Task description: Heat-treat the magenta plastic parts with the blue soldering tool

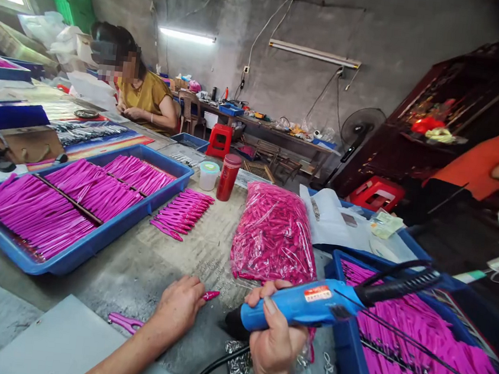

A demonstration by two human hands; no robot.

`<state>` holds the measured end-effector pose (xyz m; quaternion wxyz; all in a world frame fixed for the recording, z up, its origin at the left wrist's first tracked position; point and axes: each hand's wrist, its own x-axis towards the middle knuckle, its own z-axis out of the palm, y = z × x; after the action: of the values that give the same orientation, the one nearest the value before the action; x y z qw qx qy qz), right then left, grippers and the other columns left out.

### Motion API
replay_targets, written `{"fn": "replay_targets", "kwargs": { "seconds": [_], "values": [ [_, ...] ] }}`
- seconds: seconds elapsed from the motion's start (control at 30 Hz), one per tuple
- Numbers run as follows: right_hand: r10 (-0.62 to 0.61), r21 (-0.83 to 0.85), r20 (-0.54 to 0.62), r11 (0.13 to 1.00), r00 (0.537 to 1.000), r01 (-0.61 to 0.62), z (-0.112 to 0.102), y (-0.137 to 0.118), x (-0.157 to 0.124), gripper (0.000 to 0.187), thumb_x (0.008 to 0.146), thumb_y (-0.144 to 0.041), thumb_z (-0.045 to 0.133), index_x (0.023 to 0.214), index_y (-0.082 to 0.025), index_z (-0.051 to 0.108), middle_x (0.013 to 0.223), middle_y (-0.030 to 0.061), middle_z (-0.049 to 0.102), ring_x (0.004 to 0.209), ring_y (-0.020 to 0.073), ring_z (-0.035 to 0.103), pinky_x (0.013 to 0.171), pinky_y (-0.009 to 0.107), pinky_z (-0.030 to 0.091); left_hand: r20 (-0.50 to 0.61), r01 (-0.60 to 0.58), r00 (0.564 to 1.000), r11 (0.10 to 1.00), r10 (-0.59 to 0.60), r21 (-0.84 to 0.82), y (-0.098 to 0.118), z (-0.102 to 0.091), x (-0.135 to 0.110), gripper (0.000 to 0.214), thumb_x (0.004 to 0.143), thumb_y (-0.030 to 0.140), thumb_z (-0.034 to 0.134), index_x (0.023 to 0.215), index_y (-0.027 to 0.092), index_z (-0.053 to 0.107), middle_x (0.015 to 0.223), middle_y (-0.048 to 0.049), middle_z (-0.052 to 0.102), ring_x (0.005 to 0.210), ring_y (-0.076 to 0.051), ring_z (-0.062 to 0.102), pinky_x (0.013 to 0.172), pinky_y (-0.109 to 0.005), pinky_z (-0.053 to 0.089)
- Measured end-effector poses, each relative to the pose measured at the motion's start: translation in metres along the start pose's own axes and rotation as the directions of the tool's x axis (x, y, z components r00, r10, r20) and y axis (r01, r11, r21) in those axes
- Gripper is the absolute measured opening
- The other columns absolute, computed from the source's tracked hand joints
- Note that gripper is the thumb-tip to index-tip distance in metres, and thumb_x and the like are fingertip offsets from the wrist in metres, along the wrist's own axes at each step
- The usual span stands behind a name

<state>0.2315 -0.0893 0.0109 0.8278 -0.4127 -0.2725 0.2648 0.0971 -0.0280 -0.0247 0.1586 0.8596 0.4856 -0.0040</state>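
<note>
My right hand (pixel 276 338) is wrapped round a blue electric screwdriver (pixel 293 304), a corded tool whose dark front end points down to the left. My left hand (pixel 178 307) rests low over the table, fingers closed on a slim magenta piece (pixel 211 295) with a pointed end showing. Under my left forearm lies a forked magenta part (pixel 125 322); whether it joins the held piece is hidden. Tiny metal bits (pixel 211 269) are scattered beyond my left hand. A clear bag of magenta pieces (pixel 273 234) stands just behind the screwdriver.
Blue trays of magenta strips stand left (pixel 109 249) and right (pixel 343 351). A row of magenta pieces (pixel 182 212), a white tub (pixel 208 177) and a red cup (pixel 229 179) sit farther back. A black cable (pixel 217 365) crosses the front. A co-worker (pixel 145 96) sits at back left.
</note>
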Motion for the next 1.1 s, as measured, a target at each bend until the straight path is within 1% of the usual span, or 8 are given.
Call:
{"fn": "replay_targets", "kwargs": {
  "seconds": [0.17,0.33,0.5,0.7,0.8,0.97,1.1],
  "values": [
    [-0.049,-0.01,0.121,0.999,0.991,0.051,0.019,0.013,0.007,0.027,0.07,-0.026,0.064,0.091,-0.019,0.049,0.07,-0.0024,0.056,0.054,0.0127,0.055,0.054,0.028,0.046,-0.014,-0.01,1.0,1.0,0.01,-0.012,0.002,-0.001,-0.001,0.016,0.085,0.017,0.046,0.083,0.019,0.062,0.091,-0.0053,0.061,0.093,-0.025,0.055,0.075,-0.034,0.043],
    [-0.066,-0.032,0.171,0.997,0.983,0.073,0.029,0.025,0.009,0.026,0.071,-0.024,0.065,0.092,-0.019,0.052,0.071,-0.0031,0.058,0.054,0.0116,0.056,0.054,0.026,0.047,-0.002,-0.009,1.0,1.0,0.009,-0.028,0.003,-0.002,-0.001,0.017,0.084,0.016,0.045,0.084,0.019,0.061,0.092,-0.006,0.062,0.094,-0.026,0.054,0.074,-0.036,0.043],
    [-0.063,-0.043,0.205,0.996,0.977,0.073,0.031,0.033,0.01,0.026,0.071,-0.023,0.066,0.093,-0.019,0.052,0.073,-0.0035,0.06,0.055,0.0108,0.057,0.056,0.025,0.048,-0.025,-0.017,1.0,0.999,0.016,-0.048,0.002,0.0,-0.001,0.018,0.084,0.016,0.044,0.086,0.018,0.062,0.092,-0.006,0.062,0.094,-0.026,0.055,0.075,-0.037,0.044],
    [-0.059,-0.039,0.24,0.997,0.969,0.07,0.031,0.038,0.012,0.024,0.073,-0.02,0.065,0.093,-0.02,0.053,0.074,-0.004,0.059,0.057,0.0101,0.057,0.057,0.024,0.048,-0.028,-0.022,0.999,0.997,0.021,-0.067,0.002,0.003,-0.002,0.017,0.084,0.016,0.045,0.086,0.019,0.062,0.091,-0.0053,0.062,0.093,-0.028,0.055,0.075,-0.04,0.045],
    [-0.054,-0.034,0.231,0.997,0.971,0.064,0.032,0.037,0.013,0.023,0.072,-0.02,0.065,0.092,-0.019,0.053,0.074,-0.004,0.058,0.057,0.01,0.057,0.056,0.023,0.048,-0.019,-0.019,1.0,0.997,0.018,-0.068,0.002,0.003,-0.001,0.017,0.085,0.017,0.045,0.087,0.019,0.062,0.091,-0.0058,0.062,0.094,-0.029,0.055,0.075,-0.042,0.045],
    [-0.075,-0.054,0.227,0.994,0.971,0.09,0.033,0.035,0.012,0.022,0.071,-0.019,0.064,0.091,-0.019,0.054,0.072,-0.0041,0.058,0.056,0.0098,0.057,0.056,0.023,0.047,-0.045,-0.03,0.999,0.997,0.027,-0.065,0.001,0.005,0.001,0.017,0.085,0.017,0.046,0.086,0.018,0.062,0.09,-0.0062,0.062,0.093,-0.029,0.055,0.074,-0.041,0.045],
    [-0.092,-0.079,0.259,0.99,0.961,0.116,0.034,0.037,0.008,0.026,0.071,-0.017,0.063,0.094,-0.02,0.052,0.073,-0.0038,0.058,0.058,0.0102,0.056,0.057,0.024,0.047,-0.036,-0.035,0.999,0.998,0.033,-0.054,0.001,0.006,0.001,0.019,0.084,0.016,0.045,0.087,0.018,0.063,0.091,-0.0063,0.063,0.093,-0.028,0.055,0.074,-0.038,0.044]
  ]
}}
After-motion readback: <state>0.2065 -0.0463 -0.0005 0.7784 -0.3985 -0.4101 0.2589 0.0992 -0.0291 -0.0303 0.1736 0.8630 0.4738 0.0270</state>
